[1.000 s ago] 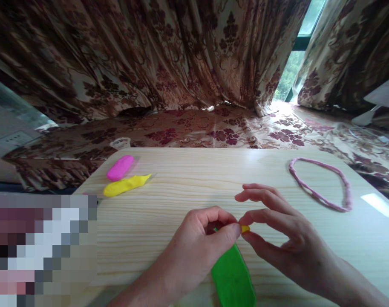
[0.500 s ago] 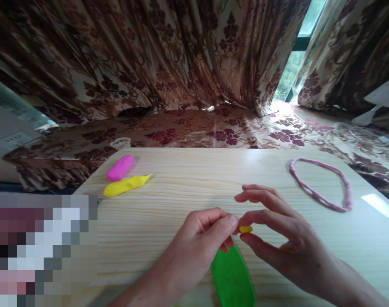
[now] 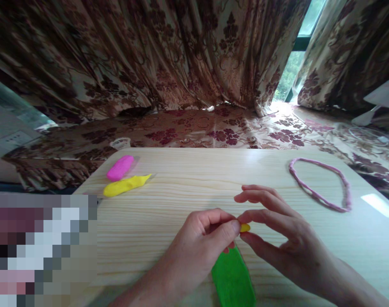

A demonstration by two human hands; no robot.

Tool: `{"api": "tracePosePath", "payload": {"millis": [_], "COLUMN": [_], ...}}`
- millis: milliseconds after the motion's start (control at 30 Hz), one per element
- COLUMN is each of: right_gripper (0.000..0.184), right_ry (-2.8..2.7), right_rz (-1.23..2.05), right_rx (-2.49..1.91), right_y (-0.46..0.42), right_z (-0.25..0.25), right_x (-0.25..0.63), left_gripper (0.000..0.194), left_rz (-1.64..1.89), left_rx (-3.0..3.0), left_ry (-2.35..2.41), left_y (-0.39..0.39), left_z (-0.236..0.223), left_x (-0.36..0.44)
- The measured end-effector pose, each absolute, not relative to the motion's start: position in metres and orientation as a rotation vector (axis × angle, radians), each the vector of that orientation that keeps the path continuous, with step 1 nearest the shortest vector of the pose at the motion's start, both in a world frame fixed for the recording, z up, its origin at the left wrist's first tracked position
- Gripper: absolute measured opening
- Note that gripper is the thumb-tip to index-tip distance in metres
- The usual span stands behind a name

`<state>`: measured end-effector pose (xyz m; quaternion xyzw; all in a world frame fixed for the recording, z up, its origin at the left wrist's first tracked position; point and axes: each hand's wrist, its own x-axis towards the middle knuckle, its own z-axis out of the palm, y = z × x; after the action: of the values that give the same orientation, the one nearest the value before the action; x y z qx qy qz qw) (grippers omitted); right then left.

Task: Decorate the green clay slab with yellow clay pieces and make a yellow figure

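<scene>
A small lump of yellow modelling clay (image 3: 245, 228) is held between my two hands. My left hand (image 3: 207, 238) is closed, its thumb and fingertips pinching the lump's left end and hiding part of it. Around the lump from the right come the thumb and index finger of my right hand (image 3: 280, 228), in a loose pinch, while its other fingers stay raised and apart. Below my hands lies a flat green clay slab (image 3: 234, 279) with a darker edge, partly covered by my left hand.
At the table's (image 3: 188, 170) far left lie a pink clay block (image 3: 120, 168) and a yellow clay piece (image 3: 126, 185) with a pointed end. A twisted pinkish-purple loop (image 3: 318, 197) rests at the right. Patterned curtains (image 3: 194, 55) hang behind.
My left thumb has shifted slightly right and now covers more of the small yellow lump. My right hand has hardly moved.
</scene>
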<state>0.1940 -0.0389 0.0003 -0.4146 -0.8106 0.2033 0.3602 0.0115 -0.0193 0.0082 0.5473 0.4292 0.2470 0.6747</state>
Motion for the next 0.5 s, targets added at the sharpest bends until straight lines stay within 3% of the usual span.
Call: {"api": "tracePosePath", "payload": {"millis": [267,500], "right_gripper": [0.024,0.008], "right_ry": [-2.018,-1.974], "right_rz": [0.552,0.614], "right_rx": [-1.172,-1.209], "right_y": [-0.0396,-0.0395], "right_z": [-0.0011,0.0012], "right_x": [0.1974,0.1947], "left_gripper": [0.018,0.012], "left_rz": [0.617,0.759], "left_rx": [1.307,1.511], "left_ry": [1.037,1.059], "left_y": [-0.0168,-0.0205], "left_z": [0.0039,0.0034], "left_x": [0.0115,0.0139]}}
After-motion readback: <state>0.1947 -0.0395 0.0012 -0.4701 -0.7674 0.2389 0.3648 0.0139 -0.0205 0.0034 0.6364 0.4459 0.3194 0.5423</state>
